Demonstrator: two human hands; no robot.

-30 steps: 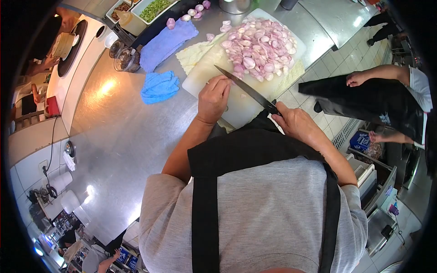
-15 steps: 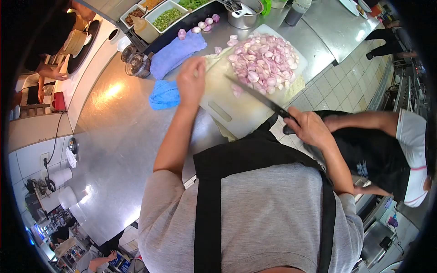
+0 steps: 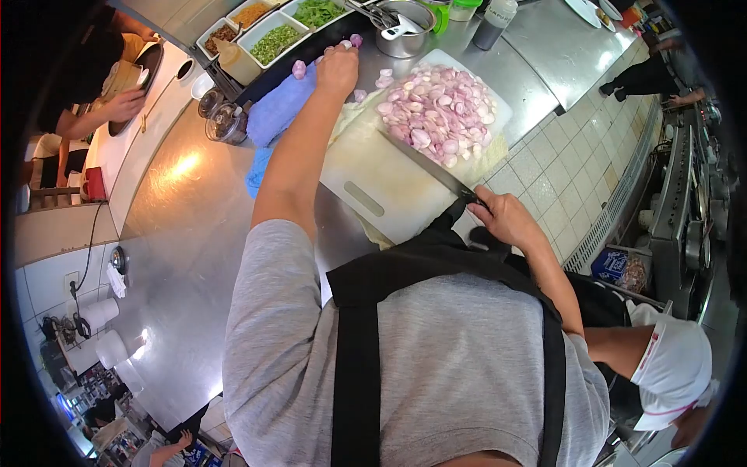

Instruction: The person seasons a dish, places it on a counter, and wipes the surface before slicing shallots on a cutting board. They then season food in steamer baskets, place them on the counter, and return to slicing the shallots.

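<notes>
My right hand [image 3: 502, 216] is wrapped round the black handle of a knife [image 3: 424, 165]. The blade lies at the near edge of a big heap of sliced shallots [image 3: 440, 109], over the white cutting board [image 3: 373, 183]. Beyond the folded purple cloth [image 3: 280, 107], my left hand [image 3: 338, 70] reaches to the whole shallots [image 3: 355, 40] beside the black rack. Its fingers are bent over them, and whether it grips one is hidden. A blue cloth [image 3: 256, 171] shows partly behind my left forearm. A yellowish cloth lies under the board.
Food trays [image 3: 274, 44] and a squeeze bottle [image 3: 236, 62] stand at the back left. Nearby are a glass jar [image 3: 227, 117], a metal pot [image 3: 403, 31] and a dark-filled bottle [image 3: 494, 23]. A co-worker in white and black [image 3: 673, 359] is at my right; another works at the far left.
My left hand has moved forward from beside the board to the whole shallots. The knife has come down beside the sliced heap. The co-worker on the right has shifted nearer the lower right.
</notes>
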